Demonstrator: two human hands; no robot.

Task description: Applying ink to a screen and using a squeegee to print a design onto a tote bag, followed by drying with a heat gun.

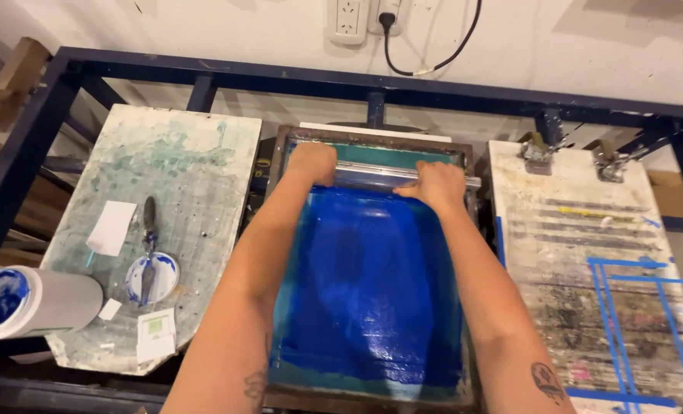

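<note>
— Hands?
— Left hand (312,162) and right hand (436,186) both closed over the squeegee (387,175), knuckles up, one toward each end of the metal bar.
— And the squeegee?
— Lying crosswise at the far end of the printing screen (372,291), blade down on the mesh, blue ink (357,284) spread wet and glossy over the near part.
— Handling?
— Probably a stiff bar, light enough; likely slick wherever ink has reached. Best gripped as now, on the clean upper bar, apart, never by the blade edge. Mesh likely taut but easy to damage.
— Around it?
— Left: a stained board (165,199) with a palette knife (149,238) resting across a blue-smeared lid (151,277), paper scraps, an open ink tub (27,301) on its side. Right: a taped board (587,276) with two clamps at its far edge. Beyond: dark metal frame (372,83), wall socket.
</note>
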